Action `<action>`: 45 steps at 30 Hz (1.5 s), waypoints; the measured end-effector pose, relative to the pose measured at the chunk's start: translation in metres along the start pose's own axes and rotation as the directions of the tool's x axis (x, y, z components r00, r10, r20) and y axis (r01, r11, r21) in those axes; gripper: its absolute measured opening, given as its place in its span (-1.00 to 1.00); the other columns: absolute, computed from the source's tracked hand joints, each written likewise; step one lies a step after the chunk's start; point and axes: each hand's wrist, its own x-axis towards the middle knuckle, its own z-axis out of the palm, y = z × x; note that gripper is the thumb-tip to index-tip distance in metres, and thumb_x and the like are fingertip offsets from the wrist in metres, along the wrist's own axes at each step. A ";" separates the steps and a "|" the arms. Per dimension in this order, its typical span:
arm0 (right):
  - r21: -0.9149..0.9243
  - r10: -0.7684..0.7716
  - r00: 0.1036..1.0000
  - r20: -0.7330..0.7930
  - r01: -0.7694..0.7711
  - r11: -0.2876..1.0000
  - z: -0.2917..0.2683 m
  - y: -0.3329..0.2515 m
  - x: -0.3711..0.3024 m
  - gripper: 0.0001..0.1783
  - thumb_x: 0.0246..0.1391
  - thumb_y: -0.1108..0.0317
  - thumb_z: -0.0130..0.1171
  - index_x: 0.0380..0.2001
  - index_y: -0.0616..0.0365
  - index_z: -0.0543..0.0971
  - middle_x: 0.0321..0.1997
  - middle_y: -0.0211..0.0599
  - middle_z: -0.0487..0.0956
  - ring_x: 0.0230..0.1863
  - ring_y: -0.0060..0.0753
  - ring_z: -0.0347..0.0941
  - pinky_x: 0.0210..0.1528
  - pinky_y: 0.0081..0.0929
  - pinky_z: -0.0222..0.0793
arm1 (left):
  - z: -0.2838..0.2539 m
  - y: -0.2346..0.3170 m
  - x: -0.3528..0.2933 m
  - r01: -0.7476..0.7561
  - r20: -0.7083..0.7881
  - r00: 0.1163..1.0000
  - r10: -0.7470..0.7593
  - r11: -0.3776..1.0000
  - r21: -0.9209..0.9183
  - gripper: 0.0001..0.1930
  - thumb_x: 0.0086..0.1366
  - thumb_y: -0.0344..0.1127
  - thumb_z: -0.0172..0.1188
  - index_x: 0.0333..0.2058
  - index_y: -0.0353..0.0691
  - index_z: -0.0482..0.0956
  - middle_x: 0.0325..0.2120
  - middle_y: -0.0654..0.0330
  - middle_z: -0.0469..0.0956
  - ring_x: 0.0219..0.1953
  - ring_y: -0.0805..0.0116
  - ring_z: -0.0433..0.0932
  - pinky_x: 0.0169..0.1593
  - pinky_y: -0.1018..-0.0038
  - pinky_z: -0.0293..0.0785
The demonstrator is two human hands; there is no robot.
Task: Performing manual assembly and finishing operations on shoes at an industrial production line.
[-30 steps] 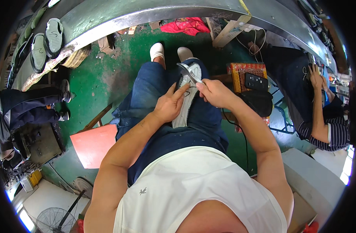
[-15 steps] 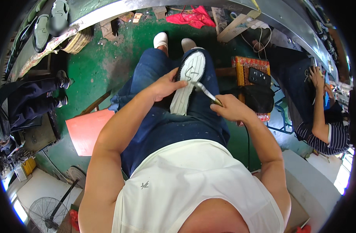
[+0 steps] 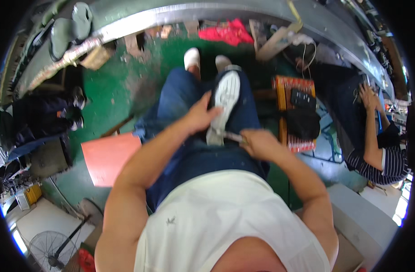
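As left hand (image 3: pixel 203 116) holds shoe (image 3: pixel 227 93), long axis forward, slightly right

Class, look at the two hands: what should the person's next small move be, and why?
Probably a light tap with the hammer on the near end of the white shoe piece: the right hand grips the handle, the blurred head is at that end, and the left hand holds the piece, thumb across it.

shoe (image 3: pixel 227 90): on right thigh (image 3: pixel 249 109) | bench (image 3: pixel 139 20): ahead | 2 shoes (image 3: pixel 82 20): on bench, left | fan (image 3: pixel 53 254): behind-left
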 end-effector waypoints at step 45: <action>0.136 0.363 0.287 -0.886 -0.588 0.798 -0.347 0.308 0.116 -0.50 0.15 0.05 0.29 -0.03 0.23 0.52 -0.08 -0.01 0.59 -0.01 0.13 0.50 0.04 -0.11 0.40 | -0.167 0.352 0.503 -0.536 0.306 0.425 0.852 -0.036 0.843 -0.65 0.39 -0.18 0.10 0.06 -0.20 0.54 -0.04 0.00 0.60 0.07 -0.04 0.53 0.12 0.15 0.47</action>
